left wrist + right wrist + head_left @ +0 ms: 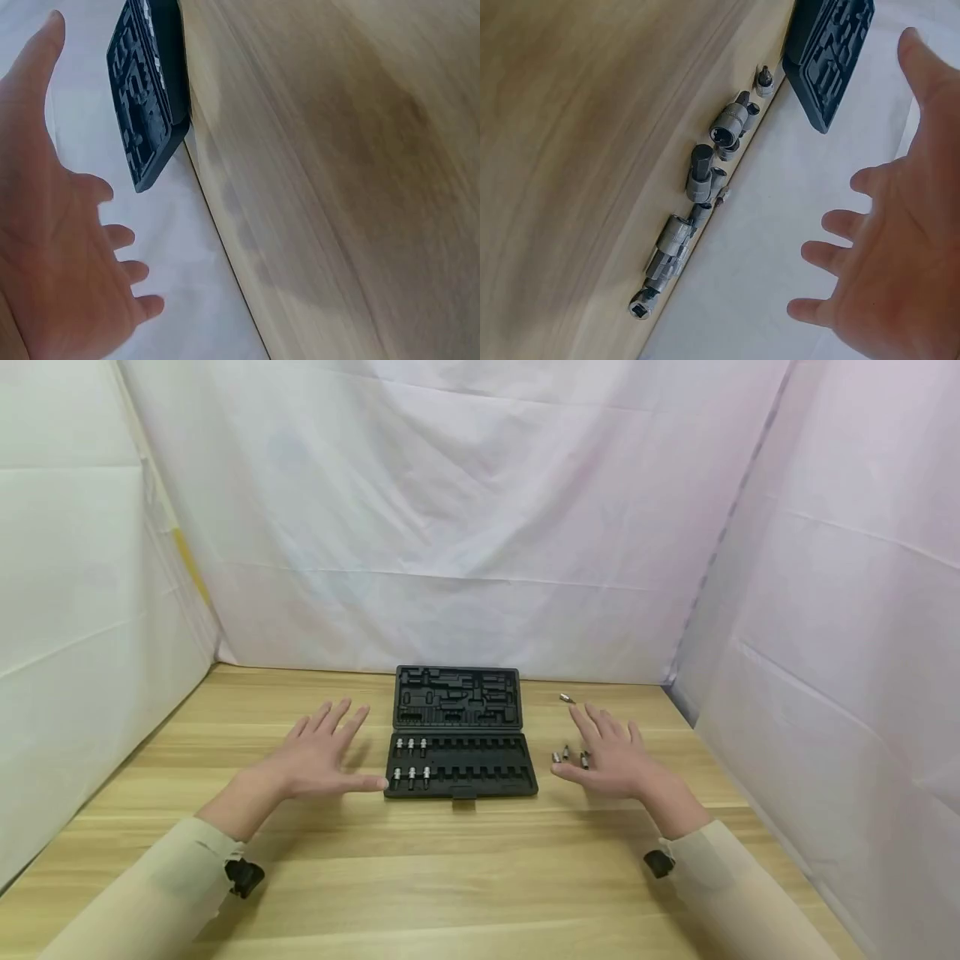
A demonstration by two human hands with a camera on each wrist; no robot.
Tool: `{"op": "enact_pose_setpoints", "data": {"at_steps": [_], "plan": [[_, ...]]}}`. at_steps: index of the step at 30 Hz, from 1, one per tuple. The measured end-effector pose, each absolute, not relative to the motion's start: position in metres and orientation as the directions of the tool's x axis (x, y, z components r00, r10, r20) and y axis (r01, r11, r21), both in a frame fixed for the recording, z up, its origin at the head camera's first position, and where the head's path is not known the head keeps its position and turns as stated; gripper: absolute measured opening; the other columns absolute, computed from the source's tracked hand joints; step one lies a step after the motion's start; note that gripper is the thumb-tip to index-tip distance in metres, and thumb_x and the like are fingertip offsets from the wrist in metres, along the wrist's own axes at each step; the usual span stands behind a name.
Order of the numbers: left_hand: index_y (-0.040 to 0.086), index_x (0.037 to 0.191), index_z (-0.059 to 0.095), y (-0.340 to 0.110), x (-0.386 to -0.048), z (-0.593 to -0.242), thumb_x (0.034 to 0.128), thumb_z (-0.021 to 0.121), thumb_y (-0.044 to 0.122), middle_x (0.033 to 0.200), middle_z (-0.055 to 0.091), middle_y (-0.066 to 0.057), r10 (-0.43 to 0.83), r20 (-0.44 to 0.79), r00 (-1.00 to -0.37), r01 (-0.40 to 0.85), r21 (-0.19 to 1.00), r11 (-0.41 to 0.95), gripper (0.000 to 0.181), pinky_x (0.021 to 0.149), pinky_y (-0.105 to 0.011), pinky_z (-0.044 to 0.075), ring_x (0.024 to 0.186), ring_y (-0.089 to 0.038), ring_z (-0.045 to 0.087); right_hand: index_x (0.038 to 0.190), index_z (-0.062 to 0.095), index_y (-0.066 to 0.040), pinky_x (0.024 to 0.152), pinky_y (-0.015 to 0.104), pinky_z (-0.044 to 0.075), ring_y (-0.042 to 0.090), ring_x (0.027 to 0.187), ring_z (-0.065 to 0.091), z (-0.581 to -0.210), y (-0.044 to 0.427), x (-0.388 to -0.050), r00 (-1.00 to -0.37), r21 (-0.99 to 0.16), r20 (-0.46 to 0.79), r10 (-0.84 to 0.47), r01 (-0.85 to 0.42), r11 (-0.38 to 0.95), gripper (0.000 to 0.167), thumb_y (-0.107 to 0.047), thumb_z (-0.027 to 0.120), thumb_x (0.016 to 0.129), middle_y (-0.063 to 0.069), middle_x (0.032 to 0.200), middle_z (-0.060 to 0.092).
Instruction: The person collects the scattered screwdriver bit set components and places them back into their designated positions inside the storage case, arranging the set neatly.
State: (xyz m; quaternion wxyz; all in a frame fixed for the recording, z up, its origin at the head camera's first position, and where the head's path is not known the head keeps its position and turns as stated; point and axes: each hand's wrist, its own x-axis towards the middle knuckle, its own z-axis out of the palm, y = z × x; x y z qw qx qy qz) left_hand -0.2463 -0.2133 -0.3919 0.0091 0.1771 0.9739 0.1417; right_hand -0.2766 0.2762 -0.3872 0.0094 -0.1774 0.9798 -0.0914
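Observation:
A black plastic socket case lies unfolded on the table, its lid tipped back behind the base. Silver bit sockets fill the left end of the base, three in each of two rows; slots to their right hold nothing. My left hand hovers left of the case with fingers spread, its thumb tip by the front left corner. Fingers apart, my right hand is over loose bit sockets on the right, partly hiding them in the head view. Neither hand holds anything.
One loose bit socket lies farther back, beyond the right fingertips. White cloth hangs behind the wooden table and along both sides. Dark devices are strapped at both wrists.

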Motion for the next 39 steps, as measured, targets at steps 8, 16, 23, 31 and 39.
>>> {"op": "enact_pose_setpoints", "data": {"at_steps": [8, 16, 23, 31, 39], "plan": [[0.005, 0.173, 0.031, -0.216, -0.262, -0.39, 0.1026, 0.077, 0.049, 0.124, 0.067, -0.022, 0.425, 0.028, -0.905, 0.374, 0.529, 0.762, 0.094, 0.089, -0.045, 0.063, 0.101, -0.025, 0.073, 0.174, 0.02, -0.003, 0.126, 0.079, 0.02, 0.055, 0.16, 0.029, -0.382, 0.279, -0.275, -0.921, -0.175, 0.118, -0.37, -0.386, 0.906, 0.101, -0.052, 0.074, 0.104, 0.032, 0.176, 0.026], [0.004, 0.171, 0.035, -0.21, -0.275, -0.405, 0.1027, 0.078, 0.044, 0.11, 0.074, -0.006, 0.511, -0.114, -0.852, 0.34, 0.622, 0.706, 0.089, 0.086, -0.038, 0.057, 0.097, -0.017, 0.069, 0.174, 0.021, -0.003, 0.125, 0.081, 0.021, 0.056, 0.16, 0.028, -0.383, 0.29, -0.279, -0.931, -0.196, 0.124, -0.342, -0.361, 0.912, 0.095, -0.044, 0.073, 0.106, 0.032, 0.175, 0.027], [0.005, 0.172, 0.035, -0.205, -0.279, -0.412, 0.1012, 0.08, 0.042, 0.107, 0.071, -0.007, 0.516, -0.142, -0.845, 0.306, 0.661, 0.685, 0.091, 0.079, -0.034, 0.054, 0.09, -0.017, 0.064, 0.174, 0.02, -0.002, 0.126, 0.081, 0.019, 0.057, 0.159, 0.027, -0.386, 0.301, -0.282, -0.941, -0.205, 0.106, -0.323, -0.338, 0.918, 0.097, -0.046, 0.073, 0.106, 0.033, 0.175, 0.026], [0.002, 0.17, 0.036, -0.205, -0.28, -0.418, 0.1011, 0.081, 0.036, 0.094, 0.067, -0.006, 0.531, -0.116, -0.839, 0.326, 0.674, 0.663, 0.089, 0.072, -0.03, 0.052, 0.08, -0.016, 0.058, 0.175, 0.016, -0.003, 0.126, 0.082, 0.015, 0.06, 0.159, 0.024, -0.391, 0.312, -0.286, -0.951, -0.226, 0.083, -0.297, -0.309, 0.924, 0.1, -0.048, 0.073, 0.106, 0.035, 0.175, 0.023], [0.007, 0.171, 0.036, -0.204, -0.28, -0.419, 0.1005, 0.081, 0.041, 0.1, 0.066, -0.006, 0.51, -0.146, -0.848, 0.302, 0.657, 0.691, 0.09, 0.076, -0.032, 0.054, 0.088, -0.018, 0.059, 0.173, 0.019, 0.002, 0.125, 0.081, 0.021, 0.062, 0.157, 0.027, -0.39, 0.317, -0.289, -0.951, -0.21, 0.088, -0.296, -0.308, 0.928, 0.099, -0.047, 0.072, 0.106, 0.038, 0.173, 0.026]]}}
